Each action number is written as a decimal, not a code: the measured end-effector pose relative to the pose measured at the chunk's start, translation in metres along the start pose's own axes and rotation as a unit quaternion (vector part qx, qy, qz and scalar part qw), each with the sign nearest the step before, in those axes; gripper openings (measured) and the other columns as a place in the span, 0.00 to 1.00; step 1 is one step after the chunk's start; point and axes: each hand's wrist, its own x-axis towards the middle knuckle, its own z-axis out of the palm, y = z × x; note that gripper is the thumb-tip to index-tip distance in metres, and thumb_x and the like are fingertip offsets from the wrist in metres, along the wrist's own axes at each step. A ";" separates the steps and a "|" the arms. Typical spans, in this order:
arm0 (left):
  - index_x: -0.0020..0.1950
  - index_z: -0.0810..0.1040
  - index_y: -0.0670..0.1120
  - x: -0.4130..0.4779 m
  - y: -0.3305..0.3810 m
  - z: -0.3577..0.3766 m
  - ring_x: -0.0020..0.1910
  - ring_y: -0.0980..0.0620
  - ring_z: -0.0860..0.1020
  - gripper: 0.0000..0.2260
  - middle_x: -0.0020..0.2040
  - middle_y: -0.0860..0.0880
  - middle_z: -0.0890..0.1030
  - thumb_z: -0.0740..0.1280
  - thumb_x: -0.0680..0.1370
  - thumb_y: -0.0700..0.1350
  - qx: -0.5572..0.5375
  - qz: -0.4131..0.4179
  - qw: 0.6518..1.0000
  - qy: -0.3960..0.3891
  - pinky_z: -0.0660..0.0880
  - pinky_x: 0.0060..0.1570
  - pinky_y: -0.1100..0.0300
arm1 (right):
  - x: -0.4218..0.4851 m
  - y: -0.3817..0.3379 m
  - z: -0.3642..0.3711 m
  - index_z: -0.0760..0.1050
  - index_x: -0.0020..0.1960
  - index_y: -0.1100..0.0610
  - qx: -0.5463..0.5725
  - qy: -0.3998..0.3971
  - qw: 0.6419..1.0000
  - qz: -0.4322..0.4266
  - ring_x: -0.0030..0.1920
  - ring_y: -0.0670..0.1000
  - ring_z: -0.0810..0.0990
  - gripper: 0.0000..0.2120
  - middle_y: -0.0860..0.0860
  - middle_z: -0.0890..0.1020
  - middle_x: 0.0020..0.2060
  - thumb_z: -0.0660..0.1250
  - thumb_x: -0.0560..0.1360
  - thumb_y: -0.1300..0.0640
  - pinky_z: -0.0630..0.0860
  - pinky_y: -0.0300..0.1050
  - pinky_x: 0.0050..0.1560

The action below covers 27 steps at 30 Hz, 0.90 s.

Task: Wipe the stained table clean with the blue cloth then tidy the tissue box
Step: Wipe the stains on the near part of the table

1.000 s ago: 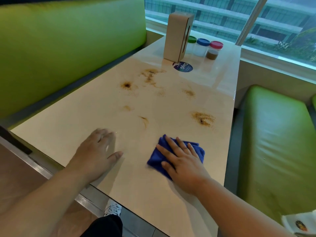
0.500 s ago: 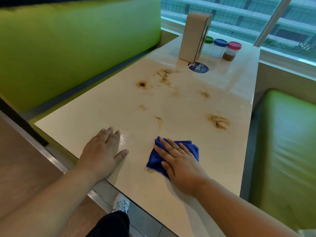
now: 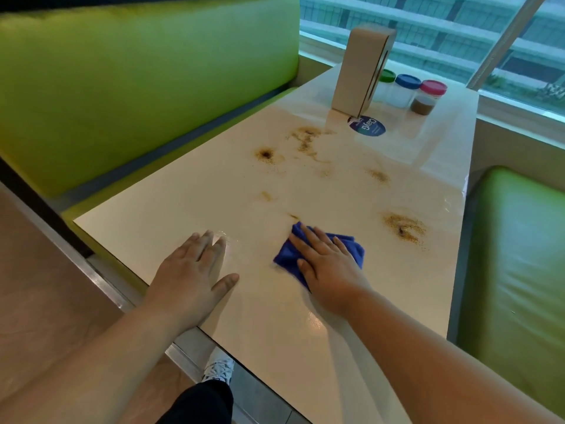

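- Blue cloth [image 3: 321,250] lies low in the middle of the frame on the table [image 3: 171,215].
- Right hand [image 3: 328,267] presses it flat, fingers straight.
- Left hand [image 3: 191,276] rests flat beside it, holding nothing.
- Brown stains [image 3: 403,229] spread above.
- Tissue box [image 3: 362,70] stands upright at the top.

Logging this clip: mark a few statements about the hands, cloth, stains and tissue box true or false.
1. The right hand presses flat on the blue cloth. True.
2. The left hand holds the tissue box. False: it lies flat on the table; the box stands untouched.
3. Brown stains lie beyond the cloth. True.
4. The jars by the box all have red lids. False: green, blue and red.
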 end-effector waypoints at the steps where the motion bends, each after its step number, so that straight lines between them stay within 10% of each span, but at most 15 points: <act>1: 0.77 0.48 0.53 0.000 0.000 0.000 0.77 0.51 0.47 0.50 0.78 0.50 0.49 0.28 0.61 0.76 -0.004 0.001 1.000 0.003 0.47 0.73 0.58 | 0.010 -0.004 0.001 0.44 0.77 0.43 -0.011 0.001 1.000 0.023 0.75 0.43 0.38 0.24 0.41 0.41 0.76 0.44 0.83 0.46 0.37 0.46 0.74; 8: 0.77 0.46 0.54 0.000 -0.002 -0.003 0.77 0.52 0.46 0.51 0.78 0.52 0.46 0.24 0.59 0.75 -0.004 0.009 1.000 -0.002 0.49 0.73 0.57 | 0.000 -0.016 0.002 0.44 0.77 0.43 -0.004 -0.002 0.998 -0.056 0.72 0.38 0.35 0.24 0.40 0.41 0.75 0.45 0.83 0.47 0.33 0.39 0.70; 14: 0.77 0.46 0.55 0.000 -0.002 -0.003 0.77 0.52 0.47 0.48 0.78 0.52 0.47 0.26 0.62 0.74 -0.002 0.007 1.000 -0.005 0.53 0.73 0.56 | 0.036 -0.015 -0.002 0.44 0.78 0.46 -0.019 0.000 0.999 0.045 0.76 0.46 0.39 0.24 0.45 0.42 0.77 0.44 0.83 0.47 0.37 0.46 0.74; 19: 0.76 0.52 0.55 0.003 -0.001 -0.018 0.75 0.51 0.54 0.43 0.77 0.52 0.54 0.36 0.65 0.73 0.011 0.016 1.000 -0.012 0.62 0.68 0.54 | 0.020 -0.008 -0.003 0.48 0.77 0.43 -0.011 -0.006 0.999 -0.052 0.76 0.43 0.41 0.23 0.42 0.46 0.77 0.46 0.83 0.48 0.35 0.40 0.71; 27: 0.74 0.61 0.46 0.041 0.004 -0.026 0.75 0.48 0.55 0.30 0.77 0.47 0.56 0.55 0.77 0.62 -0.054 -0.005 0.998 0.024 0.60 0.70 0.51 | 0.058 -0.013 -0.006 0.44 0.78 0.46 -0.028 -0.003 0.997 0.070 0.76 0.48 0.40 0.25 0.46 0.43 0.78 0.44 0.82 0.45 0.38 0.50 0.74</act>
